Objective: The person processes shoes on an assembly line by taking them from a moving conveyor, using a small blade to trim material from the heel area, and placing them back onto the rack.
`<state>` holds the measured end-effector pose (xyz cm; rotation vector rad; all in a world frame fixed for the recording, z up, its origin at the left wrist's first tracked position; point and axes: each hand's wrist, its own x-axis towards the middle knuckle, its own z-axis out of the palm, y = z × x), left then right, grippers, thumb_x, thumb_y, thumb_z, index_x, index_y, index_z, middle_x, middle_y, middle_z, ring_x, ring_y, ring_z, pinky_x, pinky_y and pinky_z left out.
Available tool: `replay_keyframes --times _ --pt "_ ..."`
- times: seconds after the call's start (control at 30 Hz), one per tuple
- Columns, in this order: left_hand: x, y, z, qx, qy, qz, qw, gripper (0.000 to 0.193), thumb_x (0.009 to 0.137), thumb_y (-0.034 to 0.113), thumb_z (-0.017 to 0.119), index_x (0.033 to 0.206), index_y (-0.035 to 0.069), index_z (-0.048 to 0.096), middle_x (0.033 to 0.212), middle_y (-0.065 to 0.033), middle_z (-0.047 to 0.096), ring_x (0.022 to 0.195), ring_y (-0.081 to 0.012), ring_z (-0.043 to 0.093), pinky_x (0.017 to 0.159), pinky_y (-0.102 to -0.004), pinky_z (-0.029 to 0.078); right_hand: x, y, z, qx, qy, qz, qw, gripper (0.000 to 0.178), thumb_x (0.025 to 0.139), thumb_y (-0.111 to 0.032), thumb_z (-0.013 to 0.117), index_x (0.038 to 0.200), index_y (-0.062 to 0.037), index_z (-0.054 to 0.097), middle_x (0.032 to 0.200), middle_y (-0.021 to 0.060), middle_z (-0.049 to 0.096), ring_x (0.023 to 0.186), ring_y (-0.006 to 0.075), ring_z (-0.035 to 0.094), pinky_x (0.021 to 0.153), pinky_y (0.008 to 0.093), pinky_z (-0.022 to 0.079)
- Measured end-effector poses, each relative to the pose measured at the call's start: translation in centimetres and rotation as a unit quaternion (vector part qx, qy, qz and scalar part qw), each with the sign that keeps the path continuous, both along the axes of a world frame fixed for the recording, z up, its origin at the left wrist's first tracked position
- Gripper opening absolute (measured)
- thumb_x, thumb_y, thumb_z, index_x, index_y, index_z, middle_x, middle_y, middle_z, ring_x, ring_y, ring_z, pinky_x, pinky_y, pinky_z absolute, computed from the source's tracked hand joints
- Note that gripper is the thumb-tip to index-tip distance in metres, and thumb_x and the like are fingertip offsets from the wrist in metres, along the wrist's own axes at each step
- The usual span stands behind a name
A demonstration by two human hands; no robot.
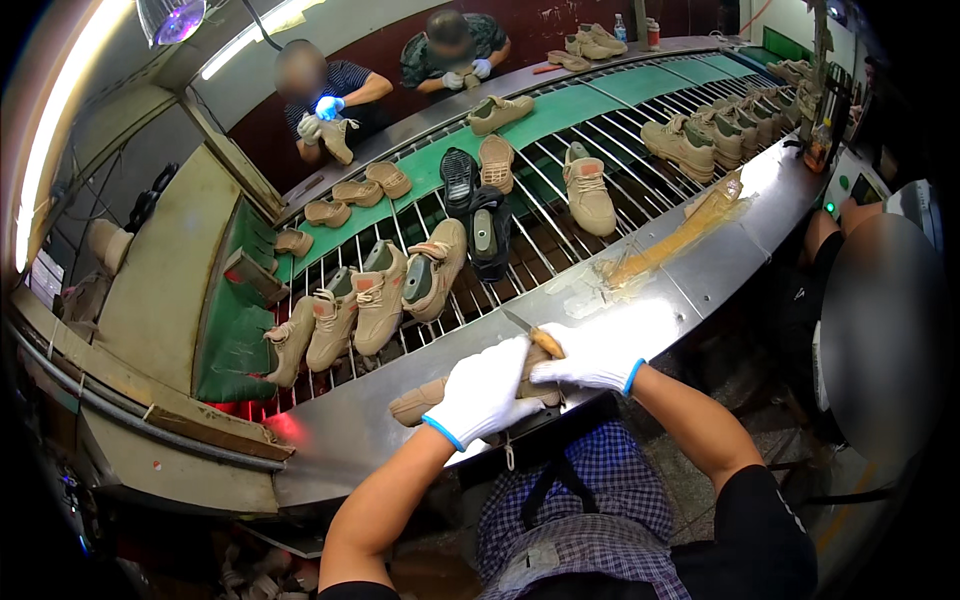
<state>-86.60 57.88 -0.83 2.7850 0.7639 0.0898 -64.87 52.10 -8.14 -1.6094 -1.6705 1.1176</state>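
Observation:
My left hand [488, 392], in a white glove with a blue cuff, is closed over a tan shoe piece [540, 384] at the near edge of the metal ledge. Much of that piece is hidden under the gloves. My right hand [592, 356], gloved the same way, grips a knife [547, 342] by its yellow-brown handle. Its thin blade points up and to the left, away from me. Left of my left hand, a tan sole [418, 402] lies on the ledge, partly covered by the glove.
A conveyor of metal rods [540, 225] with a green belt [425, 165] runs beyond the ledge [640, 290]. Tan shoes [378, 300], loose soles [358, 192] and black shoe parts [489, 235] ride on it. Brown residue [675, 240] marks the ledge. Two people [325, 95] handle shoes across the line.

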Motion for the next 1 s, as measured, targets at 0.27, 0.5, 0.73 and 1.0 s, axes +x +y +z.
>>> replay_keyframes --times 0.27,0.5,0.73,1.0 --pt "-1.3 0.6 -0.6 -0.017 0.042 0.072 0.996 0.083 0.075 0.058 0.087 0.129 0.002 0.059 0.109 -0.0202 0.071 0.103 -0.0397 0.072 0.091 -0.0473 0.058 -7.4 1.0 5.2 0.034 -0.178 -0.081 0.980 0.050 0.095 -0.045 0.062 0.111 0.0012 0.052 0.091 0.0269 0.074 0.088 0.0472 0.074 0.083 0.0535 0.058" --pt "-11.1 -1.7 -1.7 0.110 -0.331 0.128 0.929 0.049 0.083 0.024 0.085 0.122 -0.001 0.070 0.126 -0.0248 0.069 0.119 -0.0425 0.067 0.107 -0.0466 0.053 0.7 -0.6 2.0 0.041 -0.258 -0.157 0.952 0.052 0.090 -0.045 0.070 0.128 -0.0103 0.061 0.118 0.0216 0.069 0.109 0.0400 0.069 0.094 0.0510 0.055" --pt "-15.3 -2.9 -9.1 -0.128 -0.510 0.390 0.756 0.027 0.103 0.018 0.066 0.120 -0.002 0.073 0.118 -0.0174 0.073 0.112 -0.0305 0.068 0.104 -0.0391 0.051 -3.0 4.5 2.0 0.075 -0.117 0.036 0.990 0.061 0.092 -0.057 0.074 0.125 -0.0054 0.074 0.128 0.0183 0.071 0.124 0.0333 0.065 0.108 0.0438 0.050" --pt "-16.2 3.0 -11.5 -0.203 -0.552 0.369 0.720 0.040 0.112 0.024 0.048 0.094 -0.001 0.074 0.089 -0.0084 0.073 0.084 -0.0162 0.066 0.081 -0.0336 0.053 -9.1 -1.9 1.0 -0.246 0.339 0.228 0.879 0.077 0.102 -0.037 0.071 0.161 0.0005 0.040 0.154 0.0151 0.055 0.140 0.0221 0.050 0.121 0.0351 0.037"
